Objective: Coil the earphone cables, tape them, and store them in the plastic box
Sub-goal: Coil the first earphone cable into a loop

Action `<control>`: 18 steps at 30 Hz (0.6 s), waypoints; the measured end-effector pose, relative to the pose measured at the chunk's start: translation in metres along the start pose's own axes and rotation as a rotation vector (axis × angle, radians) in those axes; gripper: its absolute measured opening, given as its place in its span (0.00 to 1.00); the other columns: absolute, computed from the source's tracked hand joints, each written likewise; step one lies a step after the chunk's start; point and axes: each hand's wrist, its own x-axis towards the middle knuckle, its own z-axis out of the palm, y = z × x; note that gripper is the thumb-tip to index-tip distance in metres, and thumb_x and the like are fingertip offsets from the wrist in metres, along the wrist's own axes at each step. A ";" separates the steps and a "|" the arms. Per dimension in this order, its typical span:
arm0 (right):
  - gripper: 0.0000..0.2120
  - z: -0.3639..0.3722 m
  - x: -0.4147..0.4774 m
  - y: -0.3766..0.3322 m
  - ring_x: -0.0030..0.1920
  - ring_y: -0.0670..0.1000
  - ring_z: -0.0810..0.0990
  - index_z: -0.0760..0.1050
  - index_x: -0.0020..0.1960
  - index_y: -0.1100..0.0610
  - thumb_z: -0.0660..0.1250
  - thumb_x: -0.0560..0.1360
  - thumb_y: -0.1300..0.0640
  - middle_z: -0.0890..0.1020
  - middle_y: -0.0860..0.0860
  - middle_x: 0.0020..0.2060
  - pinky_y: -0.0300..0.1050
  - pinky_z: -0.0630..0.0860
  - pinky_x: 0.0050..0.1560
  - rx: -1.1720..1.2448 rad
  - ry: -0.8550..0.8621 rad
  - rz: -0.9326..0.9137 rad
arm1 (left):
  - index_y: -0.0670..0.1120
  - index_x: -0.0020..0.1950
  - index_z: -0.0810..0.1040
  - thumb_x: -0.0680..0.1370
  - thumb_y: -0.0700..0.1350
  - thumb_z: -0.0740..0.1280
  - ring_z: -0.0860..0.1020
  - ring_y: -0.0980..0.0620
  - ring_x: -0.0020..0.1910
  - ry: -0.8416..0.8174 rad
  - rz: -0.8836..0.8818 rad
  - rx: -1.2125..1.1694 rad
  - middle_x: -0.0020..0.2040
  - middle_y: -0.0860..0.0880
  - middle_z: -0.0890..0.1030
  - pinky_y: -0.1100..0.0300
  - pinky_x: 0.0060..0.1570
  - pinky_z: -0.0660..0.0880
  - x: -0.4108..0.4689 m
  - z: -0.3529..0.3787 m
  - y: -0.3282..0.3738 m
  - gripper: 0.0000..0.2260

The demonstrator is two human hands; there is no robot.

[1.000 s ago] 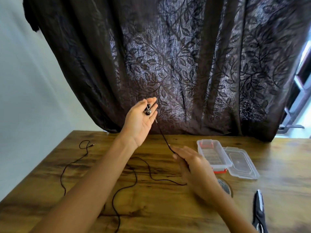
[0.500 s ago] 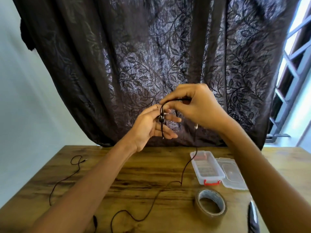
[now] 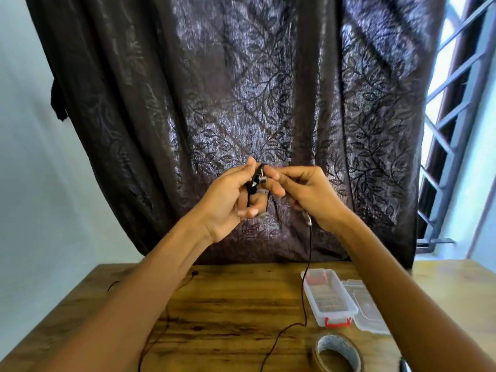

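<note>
Two bare hands are raised in front of a dark brown curtain patterned with leaves, working at the first step of the task: winding the thin black earphone cable [image 3: 308, 253] into a coil. The left hand [image 3: 228, 200] is part curled, its fingers serving as a form, with a few turns of cable and a small silver earbud [image 3: 261, 179] held at its fingertips. The right hand [image 3: 308, 194] is closed in a pinch on the cable just beside the earbud, guiding a loop over the left fingers.

From under the right hand the loose cable drops straight down to the brown wooden counter [image 3: 228, 312], bends near the box, and trails toward the near edge. More black cable lies on the counter under the left forearm.

To the right on the counter sits the clear plastic box with a red latch [image 3: 328, 299], open, with its clear lid [image 3: 365, 310] lying just beside it. Nearer stands a roll of brown packing tape [image 3: 336, 351], untouched.

Most of the cable looks unwound, so coiling seems barely begun. The next move likely calls for the right hand to draw up slack and lay another even turn while the left keeps the loops from slipping.
</note>
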 end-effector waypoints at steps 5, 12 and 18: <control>0.07 0.007 -0.017 0.014 0.20 0.43 0.65 0.80 0.50 0.54 0.63 0.76 0.58 0.76 0.49 0.26 0.33 0.62 0.18 0.088 0.065 0.103 | 0.43 0.50 0.73 0.82 0.50 0.48 0.74 0.56 0.24 0.030 0.050 -0.068 0.38 0.48 0.83 0.68 0.22 0.68 0.008 0.000 0.018 0.17; 0.10 0.021 -0.042 0.023 0.20 0.42 0.62 0.73 0.54 0.48 0.57 0.79 0.59 0.77 0.49 0.28 0.34 0.59 0.20 -0.025 -0.034 0.106 | 0.44 0.60 0.70 0.82 0.51 0.48 0.82 0.50 0.42 0.103 0.106 -0.066 0.52 0.47 0.81 0.59 0.45 0.79 0.012 0.000 0.022 0.17; 0.05 0.018 -0.059 0.012 0.29 0.43 0.74 0.74 0.48 0.51 0.59 0.79 0.54 0.79 0.47 0.32 0.43 0.71 0.33 -0.471 -0.035 0.020 | 0.45 0.65 0.65 0.81 0.53 0.47 0.78 0.46 0.55 0.209 0.127 0.048 0.62 0.46 0.75 0.50 0.66 0.68 0.016 0.000 0.027 0.18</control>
